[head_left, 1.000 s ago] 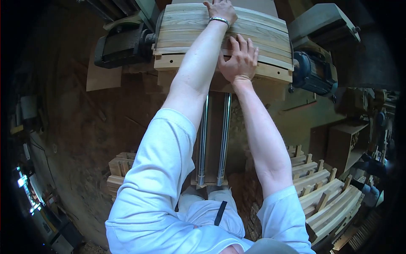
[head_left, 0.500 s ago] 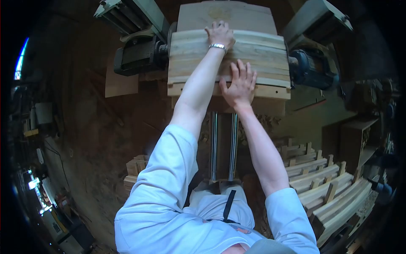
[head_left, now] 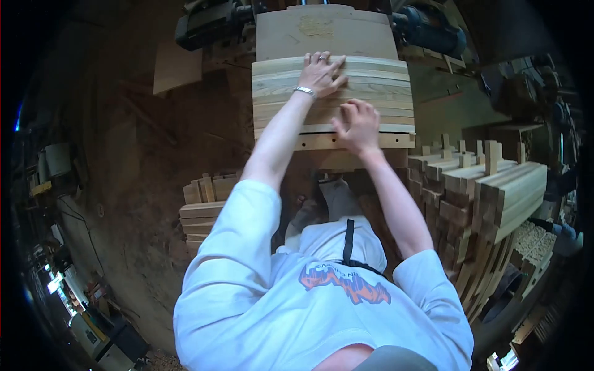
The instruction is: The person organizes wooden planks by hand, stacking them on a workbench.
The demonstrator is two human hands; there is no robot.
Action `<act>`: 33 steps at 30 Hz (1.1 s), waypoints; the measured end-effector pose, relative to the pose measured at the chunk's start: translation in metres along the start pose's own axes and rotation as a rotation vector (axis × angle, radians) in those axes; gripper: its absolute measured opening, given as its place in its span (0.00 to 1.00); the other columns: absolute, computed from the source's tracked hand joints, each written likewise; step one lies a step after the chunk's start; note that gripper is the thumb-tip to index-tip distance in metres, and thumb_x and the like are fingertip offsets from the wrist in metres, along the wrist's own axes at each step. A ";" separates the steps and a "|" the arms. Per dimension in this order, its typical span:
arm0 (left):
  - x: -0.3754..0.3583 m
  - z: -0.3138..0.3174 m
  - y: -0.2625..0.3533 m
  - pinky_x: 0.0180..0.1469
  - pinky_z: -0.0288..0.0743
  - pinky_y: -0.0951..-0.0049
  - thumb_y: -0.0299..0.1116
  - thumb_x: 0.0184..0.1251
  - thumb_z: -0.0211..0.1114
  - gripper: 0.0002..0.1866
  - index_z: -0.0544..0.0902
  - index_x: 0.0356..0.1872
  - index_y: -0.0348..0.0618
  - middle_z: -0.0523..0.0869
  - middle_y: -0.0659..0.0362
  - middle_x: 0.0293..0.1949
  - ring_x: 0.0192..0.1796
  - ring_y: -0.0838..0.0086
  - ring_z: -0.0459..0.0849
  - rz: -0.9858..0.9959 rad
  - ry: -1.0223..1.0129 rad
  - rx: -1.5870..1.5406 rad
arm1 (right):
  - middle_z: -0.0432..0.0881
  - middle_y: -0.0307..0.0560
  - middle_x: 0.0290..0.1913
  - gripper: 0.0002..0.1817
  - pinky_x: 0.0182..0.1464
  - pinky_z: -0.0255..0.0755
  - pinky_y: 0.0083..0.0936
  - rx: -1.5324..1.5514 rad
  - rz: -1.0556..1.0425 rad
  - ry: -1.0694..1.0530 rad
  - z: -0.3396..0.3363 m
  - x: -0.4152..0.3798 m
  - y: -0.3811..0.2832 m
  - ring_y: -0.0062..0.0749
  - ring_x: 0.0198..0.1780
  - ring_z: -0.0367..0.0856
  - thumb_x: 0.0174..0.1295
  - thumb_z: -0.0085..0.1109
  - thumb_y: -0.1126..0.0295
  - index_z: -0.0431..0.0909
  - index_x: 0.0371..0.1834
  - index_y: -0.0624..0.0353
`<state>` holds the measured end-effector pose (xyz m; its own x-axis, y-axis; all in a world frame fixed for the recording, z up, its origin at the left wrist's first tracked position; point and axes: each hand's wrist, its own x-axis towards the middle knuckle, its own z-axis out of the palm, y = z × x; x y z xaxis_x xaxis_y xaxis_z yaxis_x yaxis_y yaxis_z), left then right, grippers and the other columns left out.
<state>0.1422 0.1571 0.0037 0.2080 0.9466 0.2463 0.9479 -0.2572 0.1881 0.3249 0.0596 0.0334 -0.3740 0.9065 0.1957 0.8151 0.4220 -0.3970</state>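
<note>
A row of wooden boards (head_left: 377,93) lies side by side across a sliding machine table. My left hand (head_left: 320,77) rests on the far boards with its fingers spread; a metal watch band circles that wrist. Nearer to me, my right hand (head_left: 360,127) is over the closest boards, fingers bent and thumb held apart, gripping nothing. Along the near edge of the row runs a wooden fence strip (head_left: 318,141) with dark holes. Behind the boards, a flat panel (head_left: 272,37) carries a patch of sawdust.
A dark motor (head_left: 213,26) stands at the far left and a blue motor (head_left: 431,31) at the far right. Stacked notched timbers (head_left: 510,191) are close on my right, with a smaller wood stack (head_left: 201,213) on my left. Wood chips lie on the floor.
The table with the boards has slid toward me, out from between the motors, hiding the near rails. My left hand stays on the boards; my right fingers have bent.
</note>
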 end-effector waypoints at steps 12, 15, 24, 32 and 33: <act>-0.085 -0.040 0.035 0.70 0.48 0.56 0.73 0.57 0.59 0.47 0.66 0.74 0.56 0.68 0.51 0.63 0.67 0.57 0.64 0.056 -0.113 -0.047 | 0.79 0.70 0.57 0.46 0.67 0.64 0.45 0.416 0.753 -0.161 -0.068 0.041 0.122 0.59 0.63 0.75 0.66 0.39 0.32 0.76 0.60 0.70; -0.074 -0.055 0.025 0.70 0.52 0.53 0.62 0.43 0.73 0.59 0.55 0.77 0.54 0.65 0.47 0.64 0.68 0.54 0.62 0.094 -0.300 -0.030 | 0.71 0.65 0.63 0.41 0.67 0.64 0.44 0.184 0.574 0.076 -0.078 0.018 0.077 0.57 0.64 0.71 0.64 0.55 0.41 0.68 0.66 0.69; -0.053 -0.150 0.078 0.73 0.56 0.54 0.47 0.37 0.78 0.63 0.50 0.77 0.45 0.67 0.42 0.66 0.70 0.49 0.64 0.127 -0.855 -0.748 | 0.67 0.50 0.65 0.45 0.64 0.68 0.31 1.555 0.645 0.155 -0.040 -0.096 -0.045 0.33 0.66 0.67 0.50 0.76 0.62 0.59 0.69 0.64; -0.141 -0.092 0.067 0.73 0.55 0.50 0.52 0.42 0.78 0.57 0.58 0.76 0.52 0.63 0.40 0.70 0.72 0.44 0.59 0.372 -0.526 -0.314 | 0.78 0.45 0.51 0.44 0.56 0.73 0.30 1.573 0.703 0.720 -0.155 -0.168 -0.078 0.33 0.52 0.78 0.34 0.73 0.68 0.67 0.62 0.63; -0.150 -0.095 0.069 0.72 0.56 0.51 0.53 0.40 0.78 0.58 0.58 0.76 0.53 0.64 0.41 0.70 0.72 0.45 0.60 0.373 -0.536 -0.266 | 0.81 0.44 0.48 0.44 0.52 0.76 0.31 1.581 0.753 0.776 -0.185 -0.181 -0.089 0.33 0.48 0.80 0.31 0.74 0.70 0.70 0.61 0.63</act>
<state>0.1536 -0.0216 0.0701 0.6627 0.7337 -0.1501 0.7133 -0.5574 0.4249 0.4021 -0.1437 0.1990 0.4280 0.8658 -0.2593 -0.5635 0.0313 -0.8255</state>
